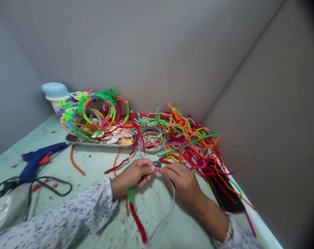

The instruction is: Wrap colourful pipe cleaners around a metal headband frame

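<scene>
My left hand (pixel 133 176) and my right hand (pixel 181 181) meet over the pale green table (pixel 100 166). Both pinch a thin metal headband (pixel 169 211) where a pink pipe cleaner (pixel 157 170) is wound on it. The band's near part is covered in green and red pipe cleaner (pixel 137 219), running down toward me. The bare wire curves round under my right hand. Both hands are closed in a pinch.
A heap of loose coloured pipe cleaners (pixel 188 138) lies behind my right hand, with bare wire hoops (pixel 151 138) beside it. A metal tray (pixel 76 140) of shells and wrapped headbands (pixel 94 107) stands at the back left. A blue glue gun (pixel 37 160) lies at left.
</scene>
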### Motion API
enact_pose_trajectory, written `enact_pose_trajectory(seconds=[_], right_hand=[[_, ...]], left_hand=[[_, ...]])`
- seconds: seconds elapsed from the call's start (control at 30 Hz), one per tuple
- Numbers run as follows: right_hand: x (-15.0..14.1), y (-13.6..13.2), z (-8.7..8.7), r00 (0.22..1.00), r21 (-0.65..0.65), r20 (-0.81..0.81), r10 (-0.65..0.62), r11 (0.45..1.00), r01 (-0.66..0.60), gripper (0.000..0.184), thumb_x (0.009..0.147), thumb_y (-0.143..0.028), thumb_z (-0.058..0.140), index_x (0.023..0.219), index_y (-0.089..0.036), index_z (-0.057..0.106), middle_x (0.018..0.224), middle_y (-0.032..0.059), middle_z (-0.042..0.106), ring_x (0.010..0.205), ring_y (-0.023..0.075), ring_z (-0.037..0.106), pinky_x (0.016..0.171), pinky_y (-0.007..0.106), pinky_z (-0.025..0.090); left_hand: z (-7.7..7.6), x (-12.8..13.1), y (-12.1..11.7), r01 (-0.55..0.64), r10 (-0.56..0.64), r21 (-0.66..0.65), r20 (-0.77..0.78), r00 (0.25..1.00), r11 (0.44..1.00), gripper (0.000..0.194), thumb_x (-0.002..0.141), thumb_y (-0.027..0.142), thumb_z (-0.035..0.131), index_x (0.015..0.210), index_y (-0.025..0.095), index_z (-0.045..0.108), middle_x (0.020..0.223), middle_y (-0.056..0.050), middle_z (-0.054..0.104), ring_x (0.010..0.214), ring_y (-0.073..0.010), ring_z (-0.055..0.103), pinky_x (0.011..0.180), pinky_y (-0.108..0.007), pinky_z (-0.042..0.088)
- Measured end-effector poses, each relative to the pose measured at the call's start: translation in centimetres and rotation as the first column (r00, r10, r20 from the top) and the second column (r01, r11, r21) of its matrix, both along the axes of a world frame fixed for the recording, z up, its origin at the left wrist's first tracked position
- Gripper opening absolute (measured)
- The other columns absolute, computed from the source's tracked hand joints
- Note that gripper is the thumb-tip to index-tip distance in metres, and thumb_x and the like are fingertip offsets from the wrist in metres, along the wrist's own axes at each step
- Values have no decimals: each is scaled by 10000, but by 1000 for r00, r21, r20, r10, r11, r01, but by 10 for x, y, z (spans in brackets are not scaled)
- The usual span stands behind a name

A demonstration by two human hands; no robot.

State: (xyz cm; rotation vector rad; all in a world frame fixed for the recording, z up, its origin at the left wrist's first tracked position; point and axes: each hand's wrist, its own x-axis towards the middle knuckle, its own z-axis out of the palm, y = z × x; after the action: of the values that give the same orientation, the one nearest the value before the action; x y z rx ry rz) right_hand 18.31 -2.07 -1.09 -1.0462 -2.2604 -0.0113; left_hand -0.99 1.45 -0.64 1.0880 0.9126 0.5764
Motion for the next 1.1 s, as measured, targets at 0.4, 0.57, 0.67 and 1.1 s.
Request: enact_pose_trajectory(seconds=[0.4, 0.57, 0.67, 1.1], right_hand=[[1, 0, -1, 985, -21, -107, -137, 990, 136, 161, 885, -211, 541, 972, -196, 674, 903, 85, 681, 836, 197, 610, 723, 311, 484], [-8, 1, -2, 835, -615, -401, -377, 786, 60, 298, 889, -402, 503, 807, -171, 673, 724, 55, 676, 629, 167, 612, 577, 278, 480], [-10, 2, -4, 731, -818, -496, -468, 535, -213, 420, 883, -496, 462, 793, -140, 665, 682, 57, 669, 553, 147, 599, 464, 233, 423], [-11, 0, 7, 678, -793, -565, -470, 535, -290, 244, 783, -388, 625, 823, -153, 677, 694, 25, 664, 571, 130, 587, 480, 216, 382]], left_hand=[[-1, 0, -1, -35, 34, 14, 33, 999, 999, 231, 778, 364, 604, 731, 163, 501, 509, 74, 490, 315, -23, 340, 316, -150, 208], [-4, 1, -2, -117, 112, 56, 76, 991, 992, 219, 817, 356, 580, 760, 160, 498, 517, 78, 485, 324, -18, 352, 330, -141, 213], [-7, 2, -3, -118, 112, 81, 70, 991, 990, 234, 815, 375, 588, 776, 160, 503, 527, 74, 502, 321, -20, 360, 325, -140, 223], [-12, 4, -4, -117, 114, 178, 29, 993, 977, 240, 803, 389, 583, 766, 166, 504, 510, 74, 495, 312, -28, 344, 311, -138, 246]])
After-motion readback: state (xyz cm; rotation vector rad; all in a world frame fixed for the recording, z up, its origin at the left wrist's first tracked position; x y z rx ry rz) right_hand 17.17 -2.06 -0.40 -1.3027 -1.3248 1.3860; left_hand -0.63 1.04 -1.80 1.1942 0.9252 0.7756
